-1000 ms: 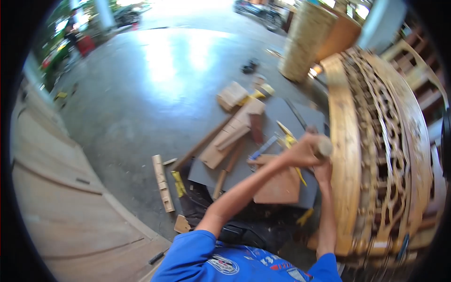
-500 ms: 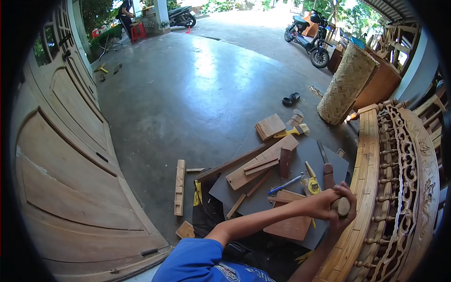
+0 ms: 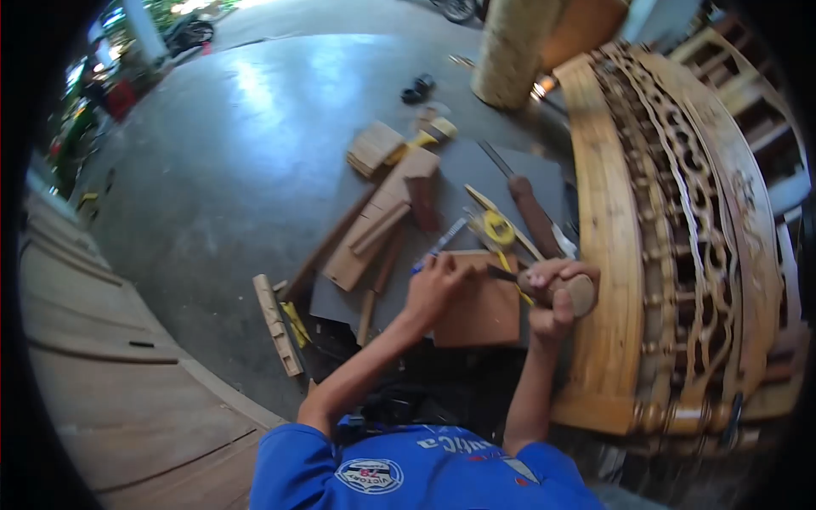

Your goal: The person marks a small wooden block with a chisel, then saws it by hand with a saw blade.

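Observation:
My right hand (image 3: 557, 293) is wrapped round the wooden handle of a chisel-like tool (image 3: 576, 295), its blade pointing left over a flat reddish wooden block (image 3: 480, 319). At the block's upper left edge lies my left hand (image 3: 438, 289), fingers bent and blurred; whether it grips the block cannot be made out. Just above it is a blue pen (image 3: 442, 244). A yellow tape measure (image 3: 497, 228) sits beyond the block, near a brown-handled blade (image 3: 534, 217).
The grey board (image 3: 467, 161) also bears a long wooden plane (image 3: 374, 225), and a yellow brush (image 3: 425, 138) lies near its far edge. A carved wooden bench (image 3: 608, 255) stands at the right, a notched wood piece (image 3: 276, 325) on the floor at left, and a wooden door (image 3: 110, 357) farther left.
The view has turned right and down. My left hand has left the tool handle and moved to the reddish block. My right hand now holds the tool alone, over the block's right side.

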Tool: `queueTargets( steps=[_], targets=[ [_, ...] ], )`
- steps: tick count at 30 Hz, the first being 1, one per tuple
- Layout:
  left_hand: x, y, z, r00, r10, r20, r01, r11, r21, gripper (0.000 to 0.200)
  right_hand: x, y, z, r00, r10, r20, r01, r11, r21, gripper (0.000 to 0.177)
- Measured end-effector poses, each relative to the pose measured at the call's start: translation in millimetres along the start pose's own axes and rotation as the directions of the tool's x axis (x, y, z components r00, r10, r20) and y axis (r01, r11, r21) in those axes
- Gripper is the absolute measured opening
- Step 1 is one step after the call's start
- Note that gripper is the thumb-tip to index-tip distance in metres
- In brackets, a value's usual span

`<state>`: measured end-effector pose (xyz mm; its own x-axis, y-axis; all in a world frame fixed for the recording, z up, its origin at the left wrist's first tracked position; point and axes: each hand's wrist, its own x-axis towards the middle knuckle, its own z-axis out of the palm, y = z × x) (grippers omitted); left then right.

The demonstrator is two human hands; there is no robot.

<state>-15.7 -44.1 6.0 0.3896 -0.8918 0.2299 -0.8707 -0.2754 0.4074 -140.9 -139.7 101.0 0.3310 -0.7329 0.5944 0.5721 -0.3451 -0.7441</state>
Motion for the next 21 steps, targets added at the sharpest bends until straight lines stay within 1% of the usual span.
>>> queueTargets(
  steps=[2,3,5,8,9,11,13,16,17,18,19,20,21],
  targets=[
    [-7.2,-0.4,-4.6,0.998,0.019,-0.061,-0.019,1.000,0.002,0.029,-5.5,-15.4,-3.1,0.998,-0.061,0.006,0.060,0.994,0.095,0.036],
    [-10.3,1.5,-9.1,0.997,0.007,-0.073,-0.014,0.995,-0.100,0.027,-6.5,-29.8,-9.8,0.992,-0.128,-0.001,0.127,0.986,0.106,0.037],
    [-17.3,2.6,-20.7,0.993,-0.063,-0.101,0.033,0.961,-0.274,0.023,-8.9,-54.0,-16.5,0.969,-0.246,0.004,0.242,0.955,0.169,0.040],
    [-21.9,5.1,-33.9,0.984,-0.048,-0.172,-0.013,0.941,-0.338,0.019,-13.9,-61.9,-20.1,0.984,-0.177,0.037,0.170,0.975,0.143,0.040],
    [-22.8,5.8,-37.2,0.986,-0.042,-0.160,-0.017,0.938,-0.347,0.019,-17.9,-56.5,-20.4,0.988,-0.148,0.047,0.140,0.981,0.136,0.041],
    [-26.2,6.3,-40.8,0.990,-0.030,-0.135,-0.022,0.929,-0.370,0.021,-26.5,-43.2,-15.3,0.997,-0.081,0.013,0.080,0.992,0.099,0.040],
    [-26.2,4.2,-40.8,0.995,-0.092,-0.042,0.051,0.817,-0.575,0.022,-35.2,-30.2,-17.8,1.000,-0.010,0.002,0.010,0.999,0.036,0.039],
    [-32.3,-4.1,-31.8,0.979,-0.170,0.108,0.189,0.586,-0.788,0.024,-35.6,-19.6,-22.2,0.990,-0.015,-0.140,-0.018,0.973,-0.230,0.037],
    [-34.5,-6.4,-28.4,0.969,-0.187,0.160,0.234,0.495,-0.837,0.025,-36.0,-19.8,-37.5,0.994,0.021,-0.105,-0.064,0.904,-0.423,0.039],
    [-35.5,-6.1,-30.0,0.972,-0.188,0.140,0.222,0.539,-0.813,0.024,-36.5,-26.5,-47.9,0.959,0.180,-0.219,-0.261,0.860,-0.439,0.040],
    [-36.4,-4.8,-33.5,0.975,-0.188,0.120,0.209,0.579,-0.788,0.024,-38.8,-35.3,-57.1,0.886,0.323,-0.332,-0.447,0.782,-0.434,0.040],
    [-37.9,-4.3,-35.0,0.977,-0.187,0.100,0.196,0.618,-0.761,0.024,-40.2,-43.8,-67.7,0.779,0.444,-0.443,-0.616,0.675,-0.405,0.041],
    [-40.3,-6.0,-33.3,0.982,-0.181,0.055,0.164,0.669,-0.725,0.023,-43.8,-42.3,-87.0,0.659,0.528,-0.535,-0.726,0.631,-0.272,0.046]
  ],
)
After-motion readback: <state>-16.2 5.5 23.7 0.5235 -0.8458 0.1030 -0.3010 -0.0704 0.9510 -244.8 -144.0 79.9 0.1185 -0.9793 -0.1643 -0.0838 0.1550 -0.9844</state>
